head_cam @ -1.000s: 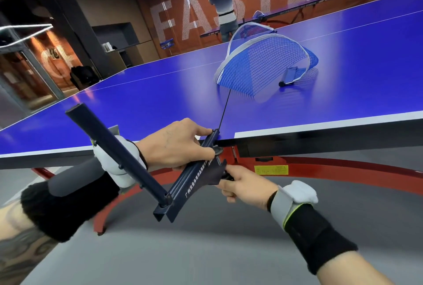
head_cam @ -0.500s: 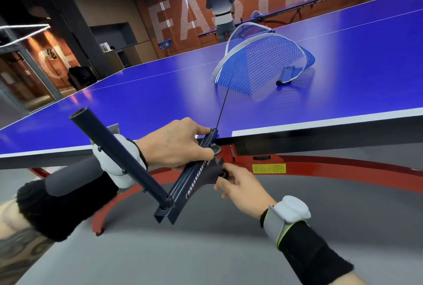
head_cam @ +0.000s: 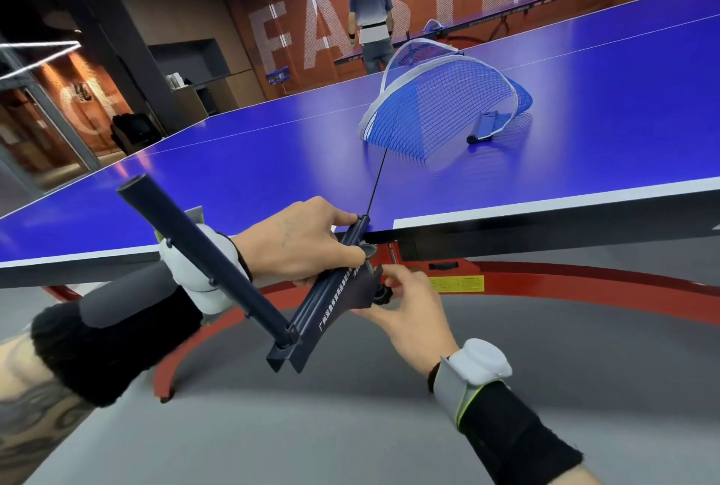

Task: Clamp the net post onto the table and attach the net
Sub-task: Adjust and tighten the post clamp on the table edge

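left hand [head_cam: 300,243] grips net post [head_cam: 253,303] | right hand [head_cam: 409,313] pinches clamp knob [head_cam: 383,294]

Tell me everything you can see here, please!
table: one, blue with white edge, across the middle
net: one, blue mesh, white trim, curled on the table
second post: one, dark, on the table by the net
net post: one, dark blue, at the table's near edge
knob: one, black, under the net post
table frame: one, red, beneath the table
sticker: one, yellow, on the frame
other person: one, grey top, far back
left hand: one, grips the net post
right hand: one, fingers pinch the knob
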The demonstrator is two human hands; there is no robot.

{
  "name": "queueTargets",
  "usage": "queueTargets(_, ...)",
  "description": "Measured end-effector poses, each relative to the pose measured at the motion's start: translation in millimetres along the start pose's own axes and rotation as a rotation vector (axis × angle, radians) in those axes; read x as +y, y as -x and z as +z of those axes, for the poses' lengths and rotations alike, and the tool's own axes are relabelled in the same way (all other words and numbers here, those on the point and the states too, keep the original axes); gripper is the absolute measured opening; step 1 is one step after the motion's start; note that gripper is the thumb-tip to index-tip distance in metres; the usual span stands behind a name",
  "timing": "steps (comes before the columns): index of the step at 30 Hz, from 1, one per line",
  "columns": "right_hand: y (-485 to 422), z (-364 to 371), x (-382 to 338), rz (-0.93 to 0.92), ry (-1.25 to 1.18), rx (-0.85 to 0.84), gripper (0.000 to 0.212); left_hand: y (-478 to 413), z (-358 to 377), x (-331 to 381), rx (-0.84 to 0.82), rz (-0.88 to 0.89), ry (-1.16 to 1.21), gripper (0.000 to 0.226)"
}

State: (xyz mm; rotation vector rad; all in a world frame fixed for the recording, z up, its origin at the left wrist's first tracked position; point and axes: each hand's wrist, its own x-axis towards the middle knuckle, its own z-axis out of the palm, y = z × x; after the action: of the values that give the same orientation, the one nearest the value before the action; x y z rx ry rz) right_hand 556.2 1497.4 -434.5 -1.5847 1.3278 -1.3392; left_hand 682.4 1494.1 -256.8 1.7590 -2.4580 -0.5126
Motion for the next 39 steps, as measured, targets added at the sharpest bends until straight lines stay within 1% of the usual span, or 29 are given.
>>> queueTargets(2,-1.9,-0.3,0.0,0.010,-0.014,0.050,0.038,-0.2,-0.1,-1.2,0.000,0.011,-0.017,0.058)
queueTargets(4,-1.5,-1.8,1.7,-0.010,-0.058,-0.030,0.036,0.7,-0.2,-1.5,0.002,0.018,-0.033,0.060)
queueTargets(6,0.7,-2.6,2.2,-0.031,-0.067,-0.102,0.041,1.1,0.1,-1.5,0.009,0.015,-0.036,0.060)
queueTargets(7,2.3,-2.1,1.3,-0.028,-0.060,-0.110,0.044,1.1,0.2,-1.7,0.015,0.011,-0.038,0.060)
queueTargets(9,3.7,0.2,-0.6,0.008,-0.020,-0.057,0.049,0.0,0.8,-1.3,0.020,0.010,-0.039,0.059)
queueTargets(11,1.6,0.3,-1.5,0.010,0.011,0.006,0.042,-0.7,1.0,-1.1,0.018,0.012,-0.038,0.060)
queueTargets(12,1.3,-0.7,-2.3,-0.004,0.007,0.001,0.037,-0.6,0.9,-1.1,0.015,0.012,-0.036,0.060)
queueTargets(14,2.9,-3.8,-3.1,-0.029,-0.029,-0.066,0.034,0.2,0.8,-0.5,0.011,0.009,-0.024,0.060)
queueTargets(16,5.7,-5.8,-4.8,-0.028,-0.043,-0.112,0.037,0.8,1.4,-0.3,0.018,0.005,-0.015,0.061)
queueTargets(19,4.0,-1.6,-8.1,0.007,0.028,-0.034,0.048,1.5,2.3,0.0,0.027,0.003,-0.024,0.062)
queueTargets(21,0.9,-0.9,-6.6,0.021,0.013,0.013,0.045,1.0,2.3,0.1,0.023,0.011,-0.029,0.060)
queueTargets(23,2.0,-4.0,-6.4,0.015,-0.020,-0.024,0.042,1.3,2.3,0.2,0.030,0.015,-0.052,0.057)
queueTargets(26,6.6,-6.1,-7.3,-0.019,-0.035,-0.090,0.045,2.1,3.5,-0.1,0.046,0.005,-0.070,0.066)
queueTargets(27,7.4,-4.4,-8.8,-0.020,-0.035,-0.079,0.047,2.2,3.9,-0.7,0.045,0.001,-0.061,0.065)
queueTargets(29,5.6,0.6,-8.7,0.000,-0.016,-0.025,0.050,1.4,3.4,-1.3,0.036,-0.006,-0.024,0.056)
queueTargets(31,2.9,2.0,-7.4,0.004,0.014,0.016,0.043,0.9,1.9,0.0,0.025,-0.006,-0.006,0.051)
queueTargets(33,2.8,0.0,-5.6,-0.004,-0.015,-0.032,0.037,0.1,1.3,1.5,0.012,-0.006,-0.007,0.049)
queueTargets(35,6.1,-1.8,-6.6,-0.005,-0.039,-0.116,0.041,-0.1,0.9,1.8,0.006,-0.012,0.004,0.046)
queueTargets(39,5.2,0.2,-12.3,0.020,-0.022,-0.194,0.039,-0.6,-1.9,1.5,-0.007,-0.013,-0.006,0.046)
